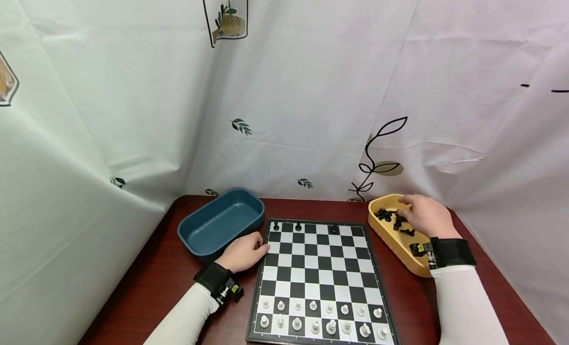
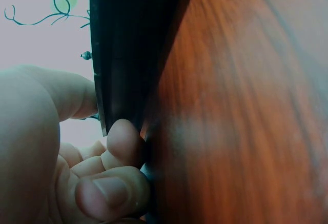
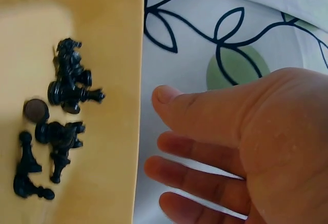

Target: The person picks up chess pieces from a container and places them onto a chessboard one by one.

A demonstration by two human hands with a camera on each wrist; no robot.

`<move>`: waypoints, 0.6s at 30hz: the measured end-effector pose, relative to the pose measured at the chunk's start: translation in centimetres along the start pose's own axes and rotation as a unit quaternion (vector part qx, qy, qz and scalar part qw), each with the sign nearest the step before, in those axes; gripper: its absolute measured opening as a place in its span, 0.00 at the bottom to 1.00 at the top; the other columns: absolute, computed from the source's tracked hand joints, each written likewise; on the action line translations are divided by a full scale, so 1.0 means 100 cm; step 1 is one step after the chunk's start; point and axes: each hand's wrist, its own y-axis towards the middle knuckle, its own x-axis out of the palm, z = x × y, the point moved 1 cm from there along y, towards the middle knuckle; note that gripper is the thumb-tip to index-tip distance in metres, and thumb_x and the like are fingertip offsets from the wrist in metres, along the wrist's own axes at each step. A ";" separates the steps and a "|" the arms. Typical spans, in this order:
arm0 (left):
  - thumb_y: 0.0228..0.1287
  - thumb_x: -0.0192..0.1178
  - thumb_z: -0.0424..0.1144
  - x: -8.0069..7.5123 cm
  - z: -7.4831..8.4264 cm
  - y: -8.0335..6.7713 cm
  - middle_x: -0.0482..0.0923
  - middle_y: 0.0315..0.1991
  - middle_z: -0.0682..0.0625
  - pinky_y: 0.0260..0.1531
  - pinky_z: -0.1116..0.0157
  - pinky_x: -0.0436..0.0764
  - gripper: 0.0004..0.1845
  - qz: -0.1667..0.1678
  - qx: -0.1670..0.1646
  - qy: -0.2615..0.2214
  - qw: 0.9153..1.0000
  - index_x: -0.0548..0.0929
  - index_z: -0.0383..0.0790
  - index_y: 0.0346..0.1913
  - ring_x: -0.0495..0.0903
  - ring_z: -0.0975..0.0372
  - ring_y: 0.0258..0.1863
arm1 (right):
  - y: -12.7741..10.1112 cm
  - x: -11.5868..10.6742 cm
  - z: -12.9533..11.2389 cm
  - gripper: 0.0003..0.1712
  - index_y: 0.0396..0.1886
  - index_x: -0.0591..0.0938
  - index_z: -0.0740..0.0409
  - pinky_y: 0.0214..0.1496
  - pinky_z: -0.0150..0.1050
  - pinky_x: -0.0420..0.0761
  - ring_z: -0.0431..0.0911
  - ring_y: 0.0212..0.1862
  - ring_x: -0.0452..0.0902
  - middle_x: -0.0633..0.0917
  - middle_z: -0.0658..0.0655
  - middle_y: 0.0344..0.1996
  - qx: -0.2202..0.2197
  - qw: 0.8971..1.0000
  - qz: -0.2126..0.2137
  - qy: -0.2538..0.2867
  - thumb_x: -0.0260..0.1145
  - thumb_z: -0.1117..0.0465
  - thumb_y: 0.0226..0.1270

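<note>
The chessboard [image 1: 318,276] lies on the table with white chess pieces [image 1: 331,326] in two rows along its near side. Three black pieces [image 1: 298,227] stand on the far row. At the board's left edge, my left hand [image 1: 243,252] pinches the rim; the left wrist view has the thumb [image 2: 77,96] over the top and a fingertip [image 2: 124,141] against the side. My right hand [image 1: 426,216] hovers by the far end of the yellow tray [image 1: 395,246], fingers apart, holding nothing. Several black chess pieces [image 3: 66,90] lie jumbled in that tray.
A blue tray [image 1: 222,225] stands behind the left hand, left of the board. The dark red table [image 1: 311,209] ends at a white printed cloth [image 1: 302,112] hanging behind and on both sides.
</note>
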 end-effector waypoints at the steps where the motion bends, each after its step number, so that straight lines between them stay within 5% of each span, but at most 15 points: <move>1: 0.81 0.64 0.53 0.000 0.000 0.000 0.73 0.22 0.57 0.27 0.60 0.71 0.16 0.000 0.000 0.000 1.000 0.77 0.52 0.32 0.72 0.62 0.22 | 0.000 0.000 0.001 0.23 0.65 0.87 0.66 0.50 0.70 0.82 0.70 0.52 0.87 0.89 0.74 0.56 -0.001 1.000 0.002 -0.002 0.75 0.60 0.76; 18: 0.81 0.63 0.53 0.000 -0.002 0.000 0.73 0.22 0.58 0.26 0.61 0.71 0.17 -0.001 0.004 0.003 1.000 0.77 0.52 0.32 0.72 0.63 0.21 | 0.003 0.024 0.007 0.25 0.62 0.87 0.65 0.52 0.71 0.82 0.73 0.56 0.86 0.89 0.73 0.56 0.000 1.000 -0.022 -0.006 0.79 0.59 0.70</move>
